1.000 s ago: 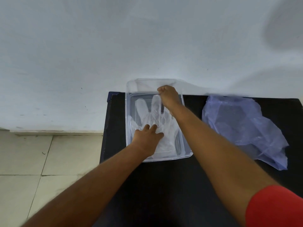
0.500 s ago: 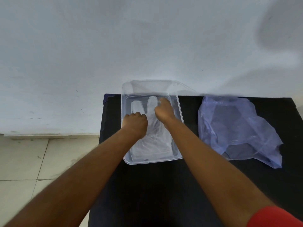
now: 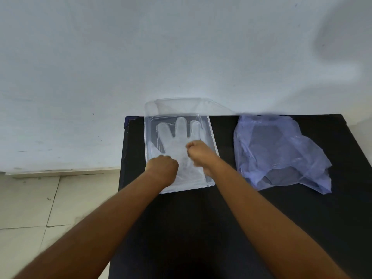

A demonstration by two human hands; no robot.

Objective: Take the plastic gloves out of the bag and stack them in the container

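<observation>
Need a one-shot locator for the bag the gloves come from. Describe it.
On the black table, right of the clear container both hands reach into, lies the bag. It is crumpled, translucent and bluish-purple, the only tinted plastic there.

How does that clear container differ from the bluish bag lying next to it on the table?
The container is colourless and holds a firm rectangular shape with raised walls; the bag is tinted blue-violet, crumpled and lies limp. A plastic glove lies spread flat inside the container, with both hands over it; what the bag holds cannot be told. Both are see-through plastic resting on the black table.
</observation>
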